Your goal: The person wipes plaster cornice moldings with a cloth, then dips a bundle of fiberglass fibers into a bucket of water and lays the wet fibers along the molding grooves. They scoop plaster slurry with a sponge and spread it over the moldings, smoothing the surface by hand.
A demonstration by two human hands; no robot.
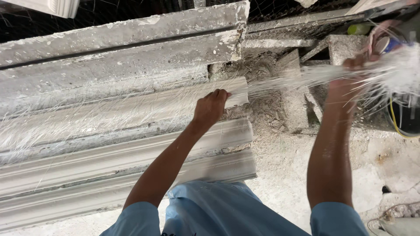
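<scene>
A long white plaster moulding (109, 131) lies on a plaster-caked mould bench, with thin glass fibre strands (271, 83) spread along its top. My left hand (211, 107) presses down on the strands near the moulding's right end, fingers curled over the edge. Out to the right and higher up, my right hand (356, 65) grips a bunch of the same white fibres, which stretch taut between both hands and fan out blurred past my fist.
A grey plaster-crusted beam (122, 30) runs along the back. Rubble and dried plaster cover the floor (280, 144) on the right. A dark bucket (407, 118) with a yellow cord stands at the right edge. Concrete blocks (345, 48) sit behind it.
</scene>
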